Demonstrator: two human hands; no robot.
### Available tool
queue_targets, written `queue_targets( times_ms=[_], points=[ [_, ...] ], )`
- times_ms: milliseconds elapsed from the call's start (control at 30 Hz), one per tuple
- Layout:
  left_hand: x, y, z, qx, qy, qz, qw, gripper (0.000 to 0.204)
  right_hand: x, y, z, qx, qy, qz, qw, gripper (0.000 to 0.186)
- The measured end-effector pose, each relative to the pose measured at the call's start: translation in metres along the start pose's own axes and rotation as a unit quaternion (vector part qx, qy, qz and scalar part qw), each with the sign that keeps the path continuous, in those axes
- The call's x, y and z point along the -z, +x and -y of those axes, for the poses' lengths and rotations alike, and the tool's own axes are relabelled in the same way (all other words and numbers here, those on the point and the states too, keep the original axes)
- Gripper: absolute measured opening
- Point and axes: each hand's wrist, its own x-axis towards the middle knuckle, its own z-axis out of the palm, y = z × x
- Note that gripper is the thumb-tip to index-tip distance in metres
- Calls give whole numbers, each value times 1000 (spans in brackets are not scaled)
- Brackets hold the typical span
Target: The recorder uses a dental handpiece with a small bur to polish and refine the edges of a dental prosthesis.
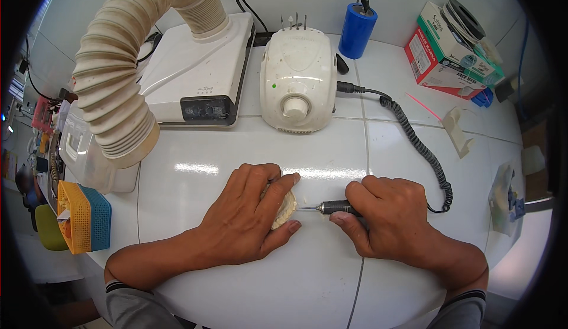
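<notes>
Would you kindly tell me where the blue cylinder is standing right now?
In the head view the blue cylinder stands upright at the back of the table, right of the white motor unit, left of the cardboard boxes.

White tiled bench (pixel 331 151), micromotor unit (pixel 297 77), dust extractor (pixel 198 71)

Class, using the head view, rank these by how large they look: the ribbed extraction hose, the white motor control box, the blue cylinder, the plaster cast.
1. Ribbed extraction hose
2. White motor control box
3. Blue cylinder
4. Plaster cast, unsure: the left hand hides most of it.
</notes>
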Motion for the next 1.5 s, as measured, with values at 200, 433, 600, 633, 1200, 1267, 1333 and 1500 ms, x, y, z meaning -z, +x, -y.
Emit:
queue_targets(
  times_ms=[200,433,600,633,1200,1267,1333,1500],
  points=[
    [6,-1,4,-5,-103,-31,994,67,0,0,-1,-9,14,-9,1000,43],
    [5,-3,10,-15,-144,-45,988,67,0,1,0,-7,11,-6,1000,43],
    [6,-2,9,-20,-158,-47,986,66,1,0,0,-11,10,1,1000,43],
    [6,-3,10,-20,-160,-47,986,66,1,0,1,-10,7,4,1000,43],
    [5,-2,9,-21,-144,-51,988,66,0,0,-2,-8,26,-8,1000,43],
    [5,-2,8,-21,-121,-53,991,66,0,0,-2,-9,32,-9,999,43],
    [4,-2,7,-18,-115,-53,992,66,0,0,-1,-4,27,-12,1000,43],
    [4,0,3,-15,-92,-52,994,66,0,0,-1,-3,21,-5,1000,43]
  ],
)
